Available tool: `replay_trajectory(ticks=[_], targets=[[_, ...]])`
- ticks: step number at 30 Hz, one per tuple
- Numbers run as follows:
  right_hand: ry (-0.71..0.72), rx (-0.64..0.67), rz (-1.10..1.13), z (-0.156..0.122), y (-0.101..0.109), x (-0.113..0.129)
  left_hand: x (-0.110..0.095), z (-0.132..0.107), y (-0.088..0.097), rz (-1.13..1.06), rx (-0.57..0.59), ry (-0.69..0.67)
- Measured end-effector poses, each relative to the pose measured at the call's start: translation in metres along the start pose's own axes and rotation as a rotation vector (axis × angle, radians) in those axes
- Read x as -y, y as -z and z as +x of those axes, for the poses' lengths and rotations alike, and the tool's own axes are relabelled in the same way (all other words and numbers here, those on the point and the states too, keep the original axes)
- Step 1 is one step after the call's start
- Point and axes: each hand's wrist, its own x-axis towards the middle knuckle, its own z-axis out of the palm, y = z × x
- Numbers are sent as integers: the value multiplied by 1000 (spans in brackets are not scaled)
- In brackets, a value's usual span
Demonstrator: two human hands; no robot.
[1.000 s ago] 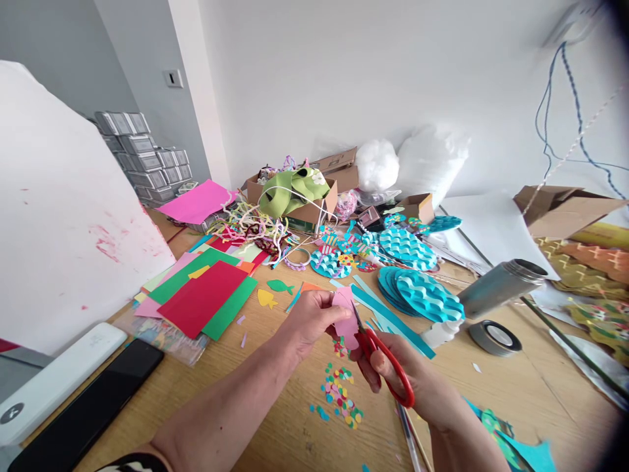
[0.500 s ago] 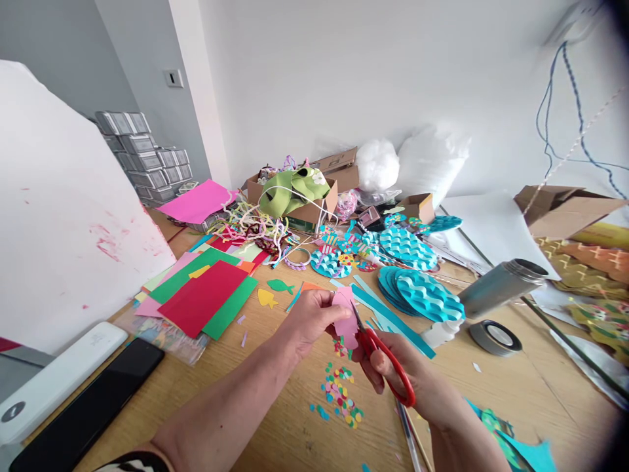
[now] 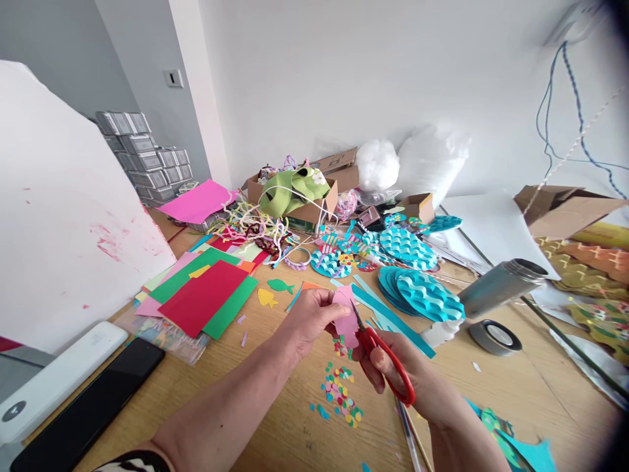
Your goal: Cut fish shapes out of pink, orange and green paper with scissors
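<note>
My left hand (image 3: 309, 320) pinches a small pink paper piece (image 3: 346, 320) above the wooden table (image 3: 515, 387). Red-handled scissors (image 3: 386, 360) sit in my right hand (image 3: 410, 380), fingers through the loops, and the blades bite into the right edge of the pink piece. Directly below lies a scatter of small coloured paper scales (image 3: 340, 393). A yellow paper fish (image 3: 266, 299) and a green paper fish (image 3: 280, 286) rest on the table just left of my left hand.
Coloured paper sheets (image 3: 204, 295) are stacked at left, beside a black phone (image 3: 88, 413) and a white device (image 3: 54, 380). Blue scaled paper discs (image 3: 422, 295), a steel flask (image 3: 501, 288), a tape roll (image 3: 494, 337) and cardboard boxes (image 3: 304, 210) crowd the far side.
Almost nothing has moved. The scissors have crept slightly further along the pink paper's edge; both hands stay where they were.
</note>
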Motion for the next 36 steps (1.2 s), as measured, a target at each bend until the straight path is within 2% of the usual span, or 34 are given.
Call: replay_trajectory(ticks=[7, 36], targets=[[47, 10, -10, 1, -1, 6, 0, -1, -1, 20, 6, 5], [13, -7, 24, -1, 1, -1, 1, 0, -1, 27, 15, 9]])
